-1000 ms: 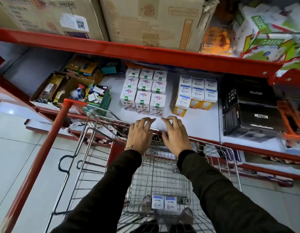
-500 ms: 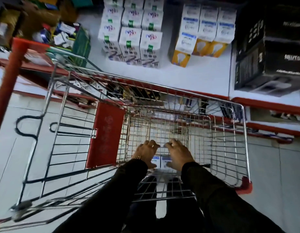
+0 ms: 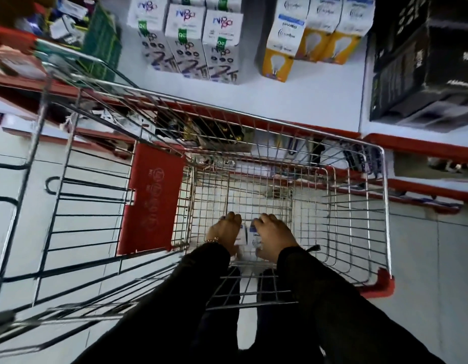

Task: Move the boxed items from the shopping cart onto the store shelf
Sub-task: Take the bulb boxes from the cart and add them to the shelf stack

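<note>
Two small white boxes with blue print stand side by side on the floor of the wire shopping cart (image 3: pixel 359 206). My left hand (image 3: pixel 226 232) is curled over the left box (image 3: pixel 242 236) and my right hand (image 3: pixel 273 236) over the right box (image 3: pixel 253 237). Each hand grips its own box, and both boxes are mostly hidden under the fingers. Beyond the cart lies the white store shelf (image 3: pixel 306 101) with a red front edge. On it stand rows of white bulb boxes (image 3: pixel 280 46) with yellow fronts and rows of white patterned boxes (image 3: pixel 185 35).
Large black boxes (image 3: pixel 424 67) fill the shelf's right side. A green bin of mixed small goods (image 3: pixel 96 35) sits at the left. The cart's red child-seat flap (image 3: pixel 154 198) hangs left of my hands. A lower red shelf (image 3: pixel 424 185) runs behind the cart.
My hands came down from the cart's far rim into the basket and closed over the two boxes. My view tilted downward and moved closer to the cart.
</note>
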Demonstrator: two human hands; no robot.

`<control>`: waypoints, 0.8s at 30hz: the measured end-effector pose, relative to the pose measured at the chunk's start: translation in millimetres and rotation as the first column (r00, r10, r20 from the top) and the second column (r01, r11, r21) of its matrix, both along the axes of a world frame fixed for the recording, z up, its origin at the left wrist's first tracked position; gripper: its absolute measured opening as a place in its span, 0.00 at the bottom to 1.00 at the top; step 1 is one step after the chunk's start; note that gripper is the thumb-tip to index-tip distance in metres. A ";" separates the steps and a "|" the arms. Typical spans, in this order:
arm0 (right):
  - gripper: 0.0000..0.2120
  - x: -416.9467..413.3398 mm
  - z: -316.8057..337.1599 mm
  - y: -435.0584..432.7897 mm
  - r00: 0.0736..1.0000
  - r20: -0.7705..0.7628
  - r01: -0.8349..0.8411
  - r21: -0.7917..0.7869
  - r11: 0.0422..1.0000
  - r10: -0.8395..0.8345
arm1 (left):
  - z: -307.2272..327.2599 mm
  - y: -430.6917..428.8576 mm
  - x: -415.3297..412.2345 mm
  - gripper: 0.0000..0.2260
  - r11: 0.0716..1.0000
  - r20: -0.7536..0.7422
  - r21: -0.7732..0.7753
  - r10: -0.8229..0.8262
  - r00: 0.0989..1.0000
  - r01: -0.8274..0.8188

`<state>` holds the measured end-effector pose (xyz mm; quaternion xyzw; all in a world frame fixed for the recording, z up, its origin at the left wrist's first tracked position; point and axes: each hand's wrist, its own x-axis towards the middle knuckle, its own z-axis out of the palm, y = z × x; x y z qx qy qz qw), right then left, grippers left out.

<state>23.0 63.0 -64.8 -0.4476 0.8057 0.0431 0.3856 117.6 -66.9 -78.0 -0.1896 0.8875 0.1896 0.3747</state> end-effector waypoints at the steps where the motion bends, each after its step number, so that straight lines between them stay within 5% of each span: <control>1: 0.28 -3.6 7.6 2.1 1.000 -0.011 0.024 -0.028 0.999 -0.024 | 5.7 -3.0 -2.8 0.31 1.000 -0.022 -0.002 0.012 1.000 -0.012; 7: 0.33 -33.6 74.9 15.7 0.987 -0.067 0.136 -0.139 0.981 -0.146 | 72.5 -7.1 -25.3 0.20 0.995 -0.236 -0.064 0.062 0.970 -0.079; 17: 0.38 -91.1 186.4 28.9 0.965 -0.174 0.122 -0.357 0.926 -0.195 | 193.3 -13.1 -80.9 0.25 0.989 -0.499 -0.134 -0.015 0.867 -0.060; 24: 0.33 -139.2 239.8 26.5 0.923 -0.283 0.067 -0.546 0.835 -0.260 | 260.4 -22.0 -135.2 0.26 0.981 -0.646 -0.172 -0.046 0.762 -0.086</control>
